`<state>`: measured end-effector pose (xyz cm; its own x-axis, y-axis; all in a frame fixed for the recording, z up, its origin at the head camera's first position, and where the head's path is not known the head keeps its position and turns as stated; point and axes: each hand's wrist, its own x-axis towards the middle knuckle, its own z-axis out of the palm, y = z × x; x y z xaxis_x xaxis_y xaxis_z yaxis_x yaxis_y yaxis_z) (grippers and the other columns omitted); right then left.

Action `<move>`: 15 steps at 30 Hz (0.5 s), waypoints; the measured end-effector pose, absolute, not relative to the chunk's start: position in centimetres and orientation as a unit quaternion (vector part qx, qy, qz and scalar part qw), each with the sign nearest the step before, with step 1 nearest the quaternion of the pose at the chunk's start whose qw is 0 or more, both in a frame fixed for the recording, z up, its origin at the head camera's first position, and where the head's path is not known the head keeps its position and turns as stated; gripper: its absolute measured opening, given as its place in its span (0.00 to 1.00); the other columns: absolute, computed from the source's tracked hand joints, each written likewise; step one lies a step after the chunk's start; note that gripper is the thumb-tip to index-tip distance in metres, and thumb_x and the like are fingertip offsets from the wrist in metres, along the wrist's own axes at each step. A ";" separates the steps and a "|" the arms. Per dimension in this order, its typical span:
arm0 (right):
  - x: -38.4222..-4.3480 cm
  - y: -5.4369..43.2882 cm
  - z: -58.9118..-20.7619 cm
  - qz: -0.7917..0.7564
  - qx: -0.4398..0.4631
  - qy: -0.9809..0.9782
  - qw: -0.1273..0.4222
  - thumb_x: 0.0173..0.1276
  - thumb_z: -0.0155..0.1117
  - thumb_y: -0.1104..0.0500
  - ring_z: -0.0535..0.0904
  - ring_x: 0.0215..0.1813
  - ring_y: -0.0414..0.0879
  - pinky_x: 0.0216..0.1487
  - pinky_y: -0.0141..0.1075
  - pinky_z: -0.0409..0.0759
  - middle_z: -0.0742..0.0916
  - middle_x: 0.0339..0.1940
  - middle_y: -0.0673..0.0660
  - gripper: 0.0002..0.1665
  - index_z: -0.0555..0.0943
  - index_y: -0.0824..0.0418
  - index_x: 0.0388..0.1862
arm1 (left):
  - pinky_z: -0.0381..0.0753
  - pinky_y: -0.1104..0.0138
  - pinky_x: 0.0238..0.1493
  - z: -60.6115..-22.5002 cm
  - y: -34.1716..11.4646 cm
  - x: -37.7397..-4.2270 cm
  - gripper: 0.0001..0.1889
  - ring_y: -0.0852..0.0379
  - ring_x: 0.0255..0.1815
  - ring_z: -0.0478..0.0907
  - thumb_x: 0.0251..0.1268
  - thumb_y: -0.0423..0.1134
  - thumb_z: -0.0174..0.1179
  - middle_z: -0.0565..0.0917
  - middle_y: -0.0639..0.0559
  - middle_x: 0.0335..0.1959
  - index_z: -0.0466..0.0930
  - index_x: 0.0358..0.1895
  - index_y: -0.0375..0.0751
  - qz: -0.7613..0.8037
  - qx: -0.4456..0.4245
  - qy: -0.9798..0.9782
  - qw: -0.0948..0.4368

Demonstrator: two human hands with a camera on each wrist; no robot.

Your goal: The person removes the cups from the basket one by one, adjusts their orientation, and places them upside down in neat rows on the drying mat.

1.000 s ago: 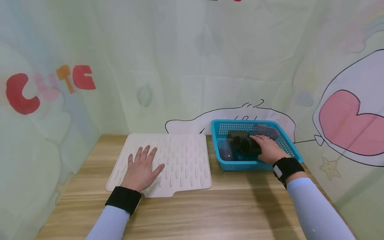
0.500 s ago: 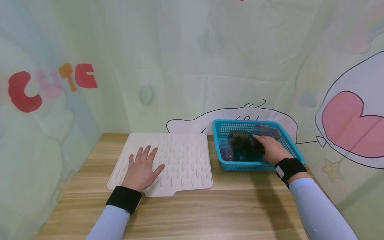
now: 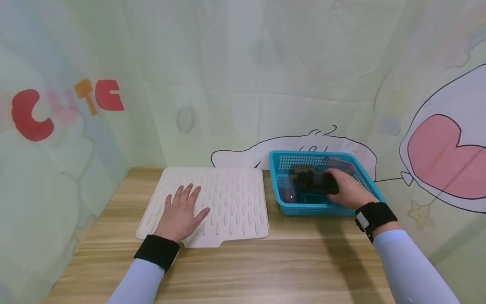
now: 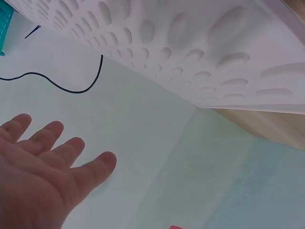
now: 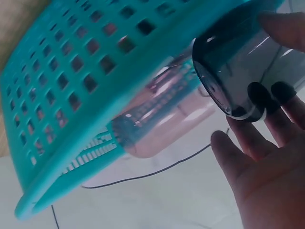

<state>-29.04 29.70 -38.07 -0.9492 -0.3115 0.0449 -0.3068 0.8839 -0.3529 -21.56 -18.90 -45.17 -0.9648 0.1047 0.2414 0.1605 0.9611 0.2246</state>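
Observation:
My right hand grips the near end of a dark, see-through glass lying sideways over the blue basket. In the right wrist view the thumb is on one side of the dark glass and fingers show through its other side. A pinkish clear glass lies behind it, inside the basket. At the basket's left is another clear, purplish glass. My left hand spreads its fingers above a white ribbed mat. The left wrist view shows a gap between hand and mat.
A wooden table carries the mat on the left and the basket at the back right. A printed curtain stands close behind both and along the two sides. The basket's perforated walls surround the glasses.
My right hand has gone from reaching over the dark glass to gripping its end, and has drawn slightly right. The left hand stays spread over the mat. The head view shifted a little.

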 end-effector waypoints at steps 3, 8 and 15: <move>-28.6 29.3 -37.7 -0.200 -0.160 0.967 0.013 0.67 0.70 0.61 0.72 0.65 0.65 0.67 0.65 0.74 0.71 0.72 0.68 0.44 0.60 0.60 0.77 | 0.53 0.29 0.74 -44.9 -18.7 -21.4 0.40 0.30 0.79 0.54 0.71 0.59 0.58 0.63 0.33 0.77 0.61 0.77 0.39 -0.123 -0.070 -0.983 0.115; -28.0 28.2 -37.4 -0.230 -0.188 0.955 0.004 0.67 0.70 0.58 0.72 0.62 0.64 0.64 0.64 0.76 0.72 0.71 0.67 0.44 0.61 0.60 0.77 | 0.56 0.30 0.74 -44.4 -18.3 -21.2 0.40 0.31 0.79 0.56 0.70 0.59 0.59 0.64 0.33 0.77 0.61 0.77 0.39 -0.119 -0.077 -0.983 0.120; -27.6 26.5 -37.5 -0.263 -0.211 0.941 0.000 0.67 0.71 0.55 0.73 0.60 0.60 0.60 0.59 0.79 0.73 0.69 0.63 0.43 0.63 0.54 0.77 | 0.58 0.33 0.75 -43.9 -17.7 -21.0 0.42 0.32 0.78 0.58 0.69 0.58 0.62 0.64 0.33 0.77 0.59 0.78 0.39 -0.125 -0.096 -0.979 0.133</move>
<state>-27.59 26.54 -37.54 -0.9107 -0.3976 0.1118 -0.3981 0.7728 -0.4942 -21.04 -17.68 -43.89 -0.9463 0.1540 0.2844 0.2203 0.9507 0.2183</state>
